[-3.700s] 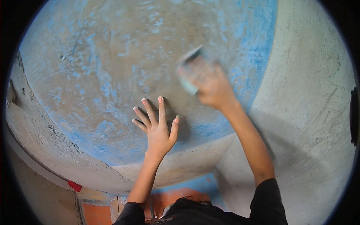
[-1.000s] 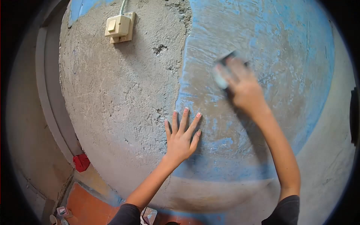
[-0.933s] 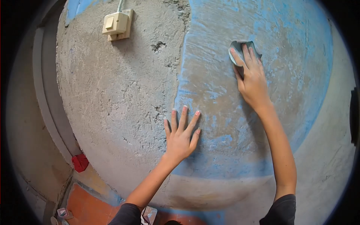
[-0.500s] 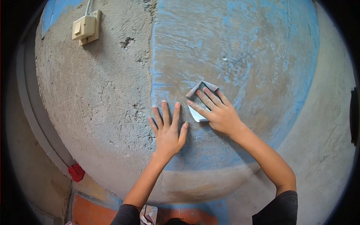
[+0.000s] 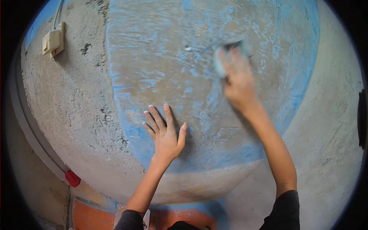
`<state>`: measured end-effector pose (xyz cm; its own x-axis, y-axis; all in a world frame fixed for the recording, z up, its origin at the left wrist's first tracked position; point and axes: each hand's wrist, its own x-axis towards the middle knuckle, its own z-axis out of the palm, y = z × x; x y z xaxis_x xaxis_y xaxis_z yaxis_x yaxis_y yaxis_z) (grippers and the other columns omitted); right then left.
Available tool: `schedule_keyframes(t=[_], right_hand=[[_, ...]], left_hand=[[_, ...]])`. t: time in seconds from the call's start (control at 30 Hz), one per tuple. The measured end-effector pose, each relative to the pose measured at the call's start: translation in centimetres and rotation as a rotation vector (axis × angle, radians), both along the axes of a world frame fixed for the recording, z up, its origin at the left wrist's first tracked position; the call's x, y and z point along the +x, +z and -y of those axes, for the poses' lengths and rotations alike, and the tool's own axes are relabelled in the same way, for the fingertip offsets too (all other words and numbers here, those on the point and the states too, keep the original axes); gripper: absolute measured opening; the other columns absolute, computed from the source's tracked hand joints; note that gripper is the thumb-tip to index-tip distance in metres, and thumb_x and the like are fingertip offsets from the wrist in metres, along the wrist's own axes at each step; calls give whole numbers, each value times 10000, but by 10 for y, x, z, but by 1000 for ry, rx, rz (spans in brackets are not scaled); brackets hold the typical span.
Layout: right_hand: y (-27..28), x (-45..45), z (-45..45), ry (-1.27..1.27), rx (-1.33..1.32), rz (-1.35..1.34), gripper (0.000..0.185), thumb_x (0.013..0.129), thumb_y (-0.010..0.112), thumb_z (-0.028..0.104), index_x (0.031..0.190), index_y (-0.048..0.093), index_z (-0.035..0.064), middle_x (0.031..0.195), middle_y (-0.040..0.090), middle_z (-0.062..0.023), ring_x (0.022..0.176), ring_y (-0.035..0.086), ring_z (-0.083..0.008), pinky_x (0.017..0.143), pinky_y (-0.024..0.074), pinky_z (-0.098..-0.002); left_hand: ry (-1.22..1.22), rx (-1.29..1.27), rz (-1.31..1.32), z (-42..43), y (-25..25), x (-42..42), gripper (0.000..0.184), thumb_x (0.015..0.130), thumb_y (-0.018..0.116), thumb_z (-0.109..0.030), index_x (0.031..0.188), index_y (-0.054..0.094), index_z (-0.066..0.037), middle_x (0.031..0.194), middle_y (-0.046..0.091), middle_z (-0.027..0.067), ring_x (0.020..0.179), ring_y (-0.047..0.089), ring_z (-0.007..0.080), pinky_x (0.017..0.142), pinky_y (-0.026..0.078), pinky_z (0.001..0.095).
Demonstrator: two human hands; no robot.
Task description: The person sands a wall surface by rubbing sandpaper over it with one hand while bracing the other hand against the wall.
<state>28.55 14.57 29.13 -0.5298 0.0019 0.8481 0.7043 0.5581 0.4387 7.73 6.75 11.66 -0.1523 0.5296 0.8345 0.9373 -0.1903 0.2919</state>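
Note:
My left hand (image 5: pixel 166 138) lies flat with spread fingers on the wall (image 5: pixel 153 82), holding nothing. Patchy blue paint covers this part of the wall, with grey-brown showing through. Higher up and to the right, my right hand (image 5: pixel 240 86) presses a folded sheet of sandpaper (image 5: pixel 219 63) against the same surface. Motion smears that hand and the sheet, so the exact finger grip is unclear. Part of the sandpaper is hidden under the fingers.
A cream light switch (image 5: pixel 51 42) with a cable sits on the rough bare plaster (image 5: pixel 76 99) at upper left. A red object (image 5: pixel 72 178) is low on the left. Orange flooring (image 5: pixel 92 215) shows below. A dark object (image 5: pixel 361 119) stands at the right edge.
My right hand has moved up and to the right across the wall with the sandpaper. My left hand stays flat on the wall. The view has shifted to the right.

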Motion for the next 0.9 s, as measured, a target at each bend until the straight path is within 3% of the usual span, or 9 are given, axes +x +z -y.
schedule_keyframes(t=[0.1,0.23,0.37,0.47,0.5,0.6,0.73,0.83,0.9], right_hand=[[12,21,-9,55,52,-206,609,915,609,148,1502,461,212,1525,463,-137,1441,384,-339,1163,309,-530],[-41,58,-19,238,-50,492,595,912,606,145,1489,477,208,1505,493,-117,1439,399,-289,1167,294,-544],[-5,125,-40,55,32,-144,628,895,615,161,1502,463,214,1500,497,-120,1439,397,-299,1163,285,-562],[-30,142,-37,11,-15,-130,664,874,633,163,1511,451,218,1515,477,-134,1439,395,-314,1166,279,-561],[-42,151,-37,109,-126,125,677,868,638,179,1515,445,220,1523,463,-148,1438,393,-327,1167,281,-556],[-46,192,-46,136,-117,255,677,863,626,157,1514,448,215,1530,458,-140,1441,390,-331,1167,283,-549],[-45,225,-72,21,-3,-495,727,842,639,155,1529,419,245,1526,466,-133,1437,398,-320,1169,300,-532],[-97,234,-52,-43,-184,50,716,876,634,196,1546,386,236,1553,420,-159,1442,384,-349,1177,290,-528],[-90,253,-56,-33,-152,-23,725,881,636,196,1554,367,219,1569,392,-165,1441,378,-370,1179,285,-528]], left_hand=[[-1,12,-11,-9,6,30,866,1004,520,-422,1598,47,-7,1585,-149,384,1454,-183,570,1087,-85,734],[-10,11,-60,-20,14,69,855,1000,525,-417,1604,63,-28,1593,-147,371,1454,-198,561,1078,-80,746],[-5,-27,-117,-28,7,111,828,999,524,-414,1609,96,-53,1602,-134,360,1459,-194,555,1079,-70,750],[-23,-47,-112,-34,5,147,820,998,526,-416,1610,111,-61,1605,-129,357,1461,-188,556,1079,-64,752],[-33,-53,-107,-36,5,159,820,997,527,-417,1610,114,-62,1605,-128,357,1461,-186,556,1079,-63,753],[-58,-51,-120,-43,8,192,815,997,526,-428,1612,124,-77,1605,-132,355,1458,-191,559,1074,-66,758],[-66,-118,-165,-46,7,224,797,1000,518,-441,1612,144,-93,1606,-132,354,1454,-193,566,1069,-64,764],[-78,-135,-176,-51,3,243,792,1000,516,-454,1613,154,-105,1607,-136,350,1451,-196,569,1066,-59,769],[-82,-146,-177,-53,2,253,793,1000,515,-463,1613,157,-109,1607,-138,348,1450,-198,570,1064,-55,773]])
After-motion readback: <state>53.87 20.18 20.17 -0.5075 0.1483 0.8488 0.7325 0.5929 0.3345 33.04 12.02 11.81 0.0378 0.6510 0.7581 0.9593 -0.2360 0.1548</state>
